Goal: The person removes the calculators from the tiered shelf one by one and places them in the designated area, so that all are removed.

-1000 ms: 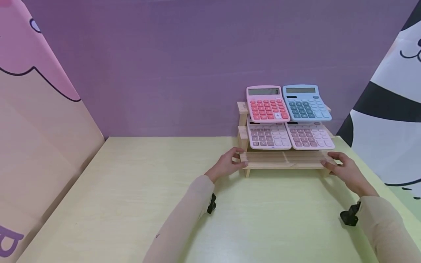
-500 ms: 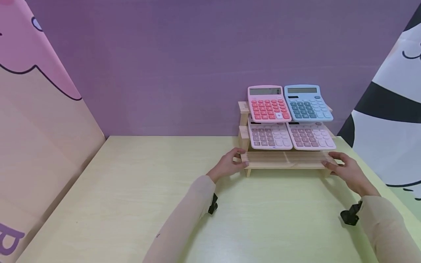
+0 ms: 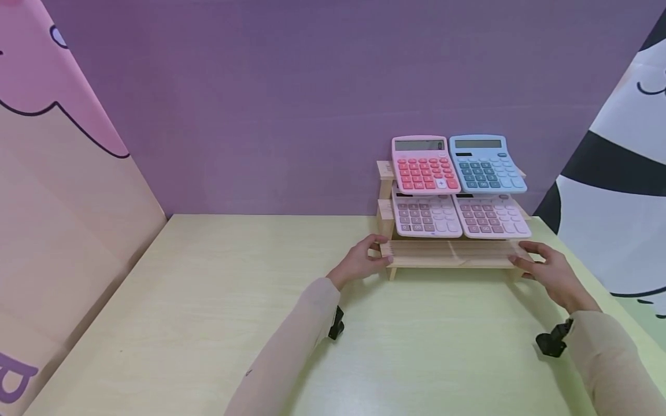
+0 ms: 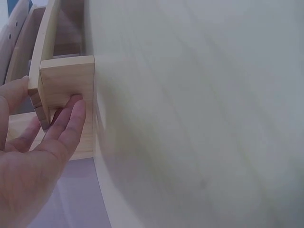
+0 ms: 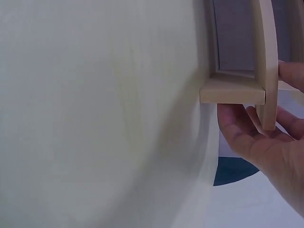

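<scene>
A tiered wooden rack [image 3: 450,254] stands at the back right of the table in the head view. My left hand [image 3: 359,261] grips the left end of its lowest shelf, thumb on top and fingers curled underneath, as the left wrist view shows at the shelf end [image 4: 40,95]. On the opposite end, my right hand [image 3: 554,274] holds the same shelf [image 5: 268,61] between thumb and fingers. A pink calculator [image 3: 424,164] and a blue calculator [image 3: 486,164] lean on the top tier. Two pale pink-white calculators, left [image 3: 426,219] and right [image 3: 491,219], lie on the middle tier, their tops partly hidden.
The pale wooden table [image 3: 234,318] stretches left and in front of the rack. A purple wall [image 3: 260,104] rises close behind it. Printed panels flank the table, a pink-and-beige one [image 3: 67,190] on the left and a black-and-white one [image 3: 614,225] on the right.
</scene>
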Motion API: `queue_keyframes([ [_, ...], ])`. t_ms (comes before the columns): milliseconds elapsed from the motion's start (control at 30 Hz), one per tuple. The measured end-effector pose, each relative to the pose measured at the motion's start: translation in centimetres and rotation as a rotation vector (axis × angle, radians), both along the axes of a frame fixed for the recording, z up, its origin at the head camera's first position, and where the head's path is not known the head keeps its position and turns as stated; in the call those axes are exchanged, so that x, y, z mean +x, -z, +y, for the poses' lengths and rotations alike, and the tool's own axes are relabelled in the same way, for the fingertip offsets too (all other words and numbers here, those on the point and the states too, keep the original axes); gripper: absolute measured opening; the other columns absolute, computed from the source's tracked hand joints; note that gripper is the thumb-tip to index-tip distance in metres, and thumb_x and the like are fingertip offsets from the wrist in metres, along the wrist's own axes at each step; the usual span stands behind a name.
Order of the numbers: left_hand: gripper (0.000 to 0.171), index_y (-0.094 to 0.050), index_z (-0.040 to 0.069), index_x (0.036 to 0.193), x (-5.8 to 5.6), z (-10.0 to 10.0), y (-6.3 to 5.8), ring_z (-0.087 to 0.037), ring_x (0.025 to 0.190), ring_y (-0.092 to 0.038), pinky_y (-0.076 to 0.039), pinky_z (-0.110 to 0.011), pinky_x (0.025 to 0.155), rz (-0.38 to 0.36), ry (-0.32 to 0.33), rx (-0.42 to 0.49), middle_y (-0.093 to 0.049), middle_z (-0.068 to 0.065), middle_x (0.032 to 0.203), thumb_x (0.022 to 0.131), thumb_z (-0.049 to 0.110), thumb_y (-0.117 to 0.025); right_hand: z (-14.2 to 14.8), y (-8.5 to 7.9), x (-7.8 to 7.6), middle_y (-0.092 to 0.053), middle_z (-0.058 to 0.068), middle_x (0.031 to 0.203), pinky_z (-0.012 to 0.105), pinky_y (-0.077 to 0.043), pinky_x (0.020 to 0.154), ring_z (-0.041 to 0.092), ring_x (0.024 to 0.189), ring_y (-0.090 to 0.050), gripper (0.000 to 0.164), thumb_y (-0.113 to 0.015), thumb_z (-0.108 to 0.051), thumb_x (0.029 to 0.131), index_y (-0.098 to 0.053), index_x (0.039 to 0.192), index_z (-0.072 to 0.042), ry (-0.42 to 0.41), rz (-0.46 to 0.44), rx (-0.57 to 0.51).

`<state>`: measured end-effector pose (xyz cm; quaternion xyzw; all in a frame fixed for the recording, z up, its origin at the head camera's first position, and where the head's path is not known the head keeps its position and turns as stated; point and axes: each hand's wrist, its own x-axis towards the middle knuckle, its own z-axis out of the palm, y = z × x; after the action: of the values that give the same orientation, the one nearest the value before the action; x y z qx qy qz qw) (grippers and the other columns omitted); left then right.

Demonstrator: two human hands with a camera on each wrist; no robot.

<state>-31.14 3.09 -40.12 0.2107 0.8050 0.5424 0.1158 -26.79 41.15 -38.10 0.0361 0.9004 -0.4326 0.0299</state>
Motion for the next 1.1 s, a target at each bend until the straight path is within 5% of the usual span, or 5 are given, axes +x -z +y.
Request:
queue_keyframes([
  [300,0.047,-0.045,0.013,0.13,0.09,0.47,-0.14,-0.025,0.102,-0.06,-0.053,-0.023,0.077,-0.008,-0.014,-0.007,-0.051,-0.012,0.118,0.086,0.02,-0.063,0.68,0.2,-0.16,-0.015,0.031,0.143,0.017,-0.053,0.071,-0.007,0.086,-0.041,0.079,-0.05,-0.041,0.092,-0.012,0.143,0.005,0.006,-0.013,-0.011],
  [533,0.048,-0.045,0.016,0.13,0.14,0.57,-0.01,-0.024,0.103,-0.06,-0.053,-0.024,0.077,-0.029,-0.031,-0.006,-0.051,-0.01,0.119,0.086,0.022,-0.064,0.98,0.22,-0.13,-0.015,0.033,0.142,0.018,-0.054,0.071,-0.017,0.079,-0.041,0.078,-0.051,-0.038,0.092,-0.012,0.142,0.006,-0.022,-0.005,-0.031],
  [1100,0.05,-0.042,0.015,0.133,0.36,0.24,-0.17,-0.025,0.106,-0.058,-0.055,-0.027,0.077,-0.063,-0.008,0.024,-0.046,-0.011,0.123,0.088,0.021,-0.062,0.9,0.04,0.2,-0.014,0.032,0.143,0.02,-0.055,0.075,-0.017,0.079,-0.043,0.078,-0.052,-0.038,0.092,-0.013,0.143,0.005,-0.059,0.008,-0.064],
])
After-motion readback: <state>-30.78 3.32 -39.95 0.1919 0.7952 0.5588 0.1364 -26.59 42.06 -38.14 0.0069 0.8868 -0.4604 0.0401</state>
